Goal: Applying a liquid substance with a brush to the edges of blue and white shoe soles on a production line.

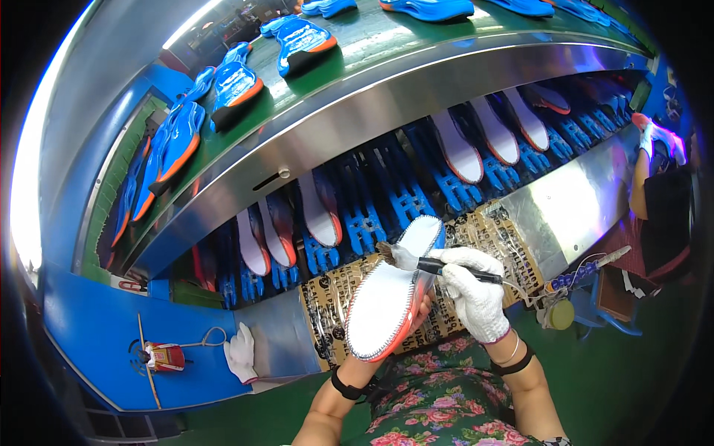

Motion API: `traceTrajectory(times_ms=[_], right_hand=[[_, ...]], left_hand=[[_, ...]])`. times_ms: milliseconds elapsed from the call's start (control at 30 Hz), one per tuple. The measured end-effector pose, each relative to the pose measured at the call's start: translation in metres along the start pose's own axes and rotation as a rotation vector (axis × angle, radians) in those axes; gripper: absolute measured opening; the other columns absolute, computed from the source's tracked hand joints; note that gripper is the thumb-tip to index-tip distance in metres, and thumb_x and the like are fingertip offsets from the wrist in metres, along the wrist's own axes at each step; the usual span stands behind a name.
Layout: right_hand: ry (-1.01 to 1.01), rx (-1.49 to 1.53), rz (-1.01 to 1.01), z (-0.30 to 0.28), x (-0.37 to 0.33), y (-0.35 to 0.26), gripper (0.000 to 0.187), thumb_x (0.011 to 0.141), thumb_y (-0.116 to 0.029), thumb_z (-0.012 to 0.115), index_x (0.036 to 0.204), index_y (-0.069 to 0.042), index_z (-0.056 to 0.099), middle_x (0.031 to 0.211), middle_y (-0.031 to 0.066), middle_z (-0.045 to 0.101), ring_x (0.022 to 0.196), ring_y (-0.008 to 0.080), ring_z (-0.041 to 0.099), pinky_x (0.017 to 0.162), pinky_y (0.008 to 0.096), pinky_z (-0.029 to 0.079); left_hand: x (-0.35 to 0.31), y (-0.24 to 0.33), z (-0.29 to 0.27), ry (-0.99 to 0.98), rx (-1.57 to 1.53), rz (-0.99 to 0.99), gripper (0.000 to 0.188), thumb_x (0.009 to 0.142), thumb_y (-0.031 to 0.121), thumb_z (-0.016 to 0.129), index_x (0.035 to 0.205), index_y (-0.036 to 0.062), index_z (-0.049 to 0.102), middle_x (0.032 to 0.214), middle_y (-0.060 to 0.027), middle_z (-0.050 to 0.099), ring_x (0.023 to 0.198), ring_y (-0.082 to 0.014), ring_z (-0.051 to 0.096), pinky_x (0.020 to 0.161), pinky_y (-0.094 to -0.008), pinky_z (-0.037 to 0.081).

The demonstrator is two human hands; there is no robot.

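A shoe upper is held bottom up in front of me, tilted, with its white stitched underside facing me and red and blue sides showing at the edge. My left hand is bare and closed around it from beneath; most of that hand is hidden behind the upper. In a white knitted glove, my right hand grips a flat brush by its black handle. The brush's bristles lie across the narrow middle of the underside, by its left edge; whether they touch it, I cannot tell.
Ahead, more uppers rest on a rack of blue bars. Above it, a green conveyor carries blue and orange soles. Brown printed paper covers the ledge. A loose white glove lies left; another person's gloved hand is far right.
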State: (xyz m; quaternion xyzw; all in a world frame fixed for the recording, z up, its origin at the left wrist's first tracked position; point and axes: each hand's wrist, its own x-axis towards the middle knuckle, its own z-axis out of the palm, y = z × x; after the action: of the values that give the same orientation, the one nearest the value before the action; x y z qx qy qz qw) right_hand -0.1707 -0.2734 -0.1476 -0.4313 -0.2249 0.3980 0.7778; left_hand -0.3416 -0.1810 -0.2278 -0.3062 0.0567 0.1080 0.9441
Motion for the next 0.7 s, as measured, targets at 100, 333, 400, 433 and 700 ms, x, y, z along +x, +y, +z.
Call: traceTrajectory(times_ms=[100, 333, 400, 433, 700], right_hand=[[0.003, -0.053, -0.028, -0.006, -0.004, 0.003, 0.017, 0.088, 0.000, 0.063, 0.103, 0.003, 0.071, 0.104, 0.0148, 0.073, 0.066, 0.0083, 0.061, 0.057, 0.0203, 0.047], [-0.039, -0.091, -0.081, -0.018, -0.002, 0.009, 0.020, 0.092, -0.004, 0.064, 0.109, 0.003, 0.072, 0.094, 0.0075, 0.072, 0.074, 0.0078, 0.063, 0.064, 0.0224, 0.050], [-0.052, -0.096, -0.097, -0.019, -0.003, 0.010, 0.022, 0.095, -0.004, 0.060, 0.112, 0.003, 0.072, 0.092, 0.0065, 0.071, 0.074, 0.0077, 0.063, 0.066, 0.0229, 0.051], [-0.064, -0.111, -0.112, -0.018, -0.001, 0.008, 0.022, 0.095, -0.004, 0.060, 0.112, 0.003, 0.072, 0.092, 0.0061, 0.071, 0.074, 0.0078, 0.063, 0.066, 0.0230, 0.051], [-0.240, -0.332, -0.329, -0.023, -0.006, 0.009, 0.020, 0.089, -0.004, 0.068, 0.107, 0.003, 0.073, 0.103, 0.0125, 0.074, 0.090, 0.0177, 0.069, 0.080, 0.0314, 0.055]], left_hand=[[-0.001, -0.009, 0.003, 0.000, -0.066, -0.025, 0.065, 0.099, 0.028, 0.059, 0.146, -0.0062, 0.031, 0.135, -0.0267, 0.039, 0.125, -0.0403, 0.043, 0.112, -0.0521, 0.041], [0.005, -0.013, 0.011, 0.143, 0.152, 0.067, 0.065, 0.098, 0.036, 0.057, 0.143, -0.0078, 0.038, 0.125, -0.0240, 0.046, 0.108, -0.0328, 0.052, 0.096, -0.0412, 0.049], [0.003, -0.014, 0.014, 0.201, -0.003, 0.039, 0.064, 0.098, 0.034, 0.058, 0.141, -0.0089, 0.039, 0.123, -0.0232, 0.047, 0.108, -0.0317, 0.052, 0.095, -0.0408, 0.050], [0.003, -0.011, 0.015, 0.181, 0.025, 0.014, 0.061, 0.099, 0.032, 0.057, 0.140, -0.0093, 0.039, 0.123, -0.0236, 0.047, 0.107, -0.0308, 0.052, 0.094, -0.0399, 0.050], [-0.006, 0.000, -0.002, -0.012, 0.089, -0.003, 0.069, 0.098, 0.029, 0.060, 0.149, -0.0038, 0.028, 0.143, -0.0241, 0.039, 0.129, -0.0370, 0.043, 0.114, -0.0495, 0.038]])
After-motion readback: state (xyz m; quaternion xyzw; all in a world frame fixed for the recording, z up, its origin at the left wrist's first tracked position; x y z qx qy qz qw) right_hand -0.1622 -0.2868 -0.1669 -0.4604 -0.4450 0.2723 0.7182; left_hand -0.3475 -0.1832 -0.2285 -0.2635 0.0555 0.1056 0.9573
